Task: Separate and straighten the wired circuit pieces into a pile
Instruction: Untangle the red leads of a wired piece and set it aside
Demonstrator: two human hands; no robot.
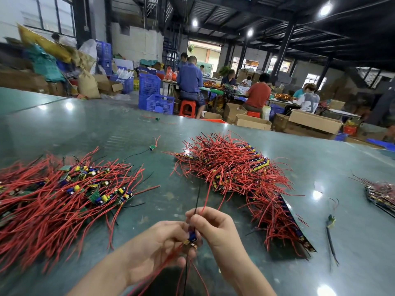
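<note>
Head view of a green worktable [89, 124] in a workshop. The person's left hand [162, 242] and right hand [213, 227] meet just above the near table edge, both closed around a small wired circuit piece [192, 238]. The left hand's fingers curl about the piece from the left; the right hand's thumb and forefinger pinch its leads [198, 199], one black and one red, which rise from the pinch toward the far side. Only a blue component and a patch of yellow show between the fingers; the board itself is hidden by the hands. Further red and black leads hang below the hands and are cut off by the lower frame edge.

To the left lies a loose tangled heap [64, 193] of boards and red wires, its left part cut off by the frame. Right of centre lies an ordered pile [241, 174], boards stacked in rows with wires fanned outward. A third stack [380, 195] at the right edge is blurred and partly out of frame. Single pieces lie apart on the table: one [152, 147] between the heaps, one [157, 119] farther back, one [330, 221] near the right.

Seated workers [190, 82] in the background are soft in focus; their work cannot be made out.
</note>
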